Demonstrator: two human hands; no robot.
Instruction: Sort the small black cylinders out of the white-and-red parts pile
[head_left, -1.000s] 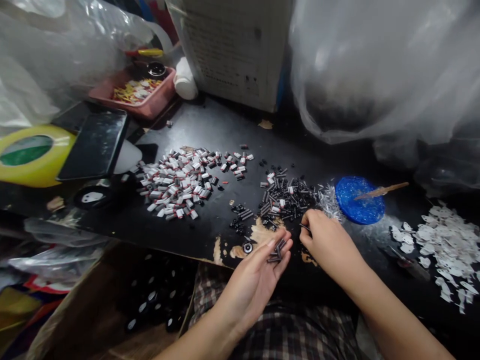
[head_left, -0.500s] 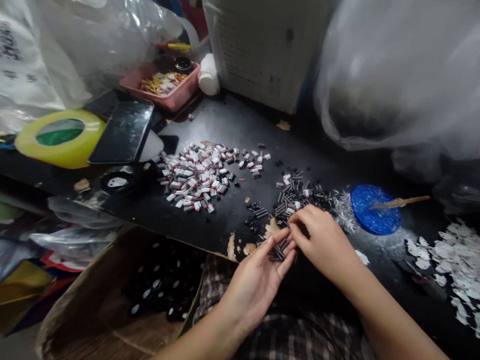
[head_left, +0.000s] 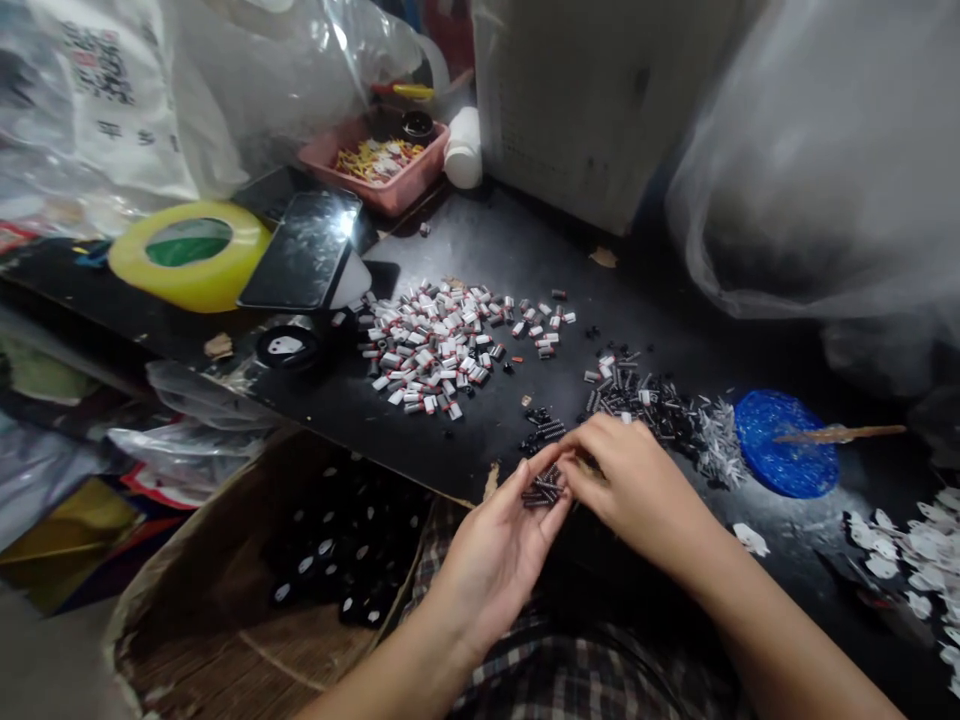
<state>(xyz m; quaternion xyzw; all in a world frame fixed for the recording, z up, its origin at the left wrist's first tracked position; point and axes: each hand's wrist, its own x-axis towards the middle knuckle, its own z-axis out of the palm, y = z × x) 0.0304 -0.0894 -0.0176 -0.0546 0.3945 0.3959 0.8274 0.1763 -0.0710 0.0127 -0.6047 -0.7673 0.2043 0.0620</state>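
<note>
My left hand (head_left: 484, 560) is cupped palm up near the table's front edge, with several small dark coil springs (head_left: 541, 492) lying in it. My right hand (head_left: 626, 470) meets its fingertips, thumb and forefinger pinched together; whatever is between them is too small to make out. Just beyond the hands lies a heap of dark springs (head_left: 660, 408), a few white-and-grey pieces among them. A small separate group of springs (head_left: 546, 428) sits to its left. Farther left spreads a pile of small white-and-grey cylinders with red edges (head_left: 431, 345).
A blue lid (head_left: 780, 470) with a wooden stick (head_left: 840, 434) lies at right, beside thin pale pins (head_left: 720, 440) and flat white pieces (head_left: 881, 545). Leftward are a phone (head_left: 300, 255), yellow tape roll (head_left: 127, 255) and pink tray (head_left: 405, 190). Below, a bin (head_left: 180, 625) holds black parts.
The view has turned left, so the table's contents appear farther right. My hands have drawn closer together, still over the table edge, with the springs still in my left palm.
</note>
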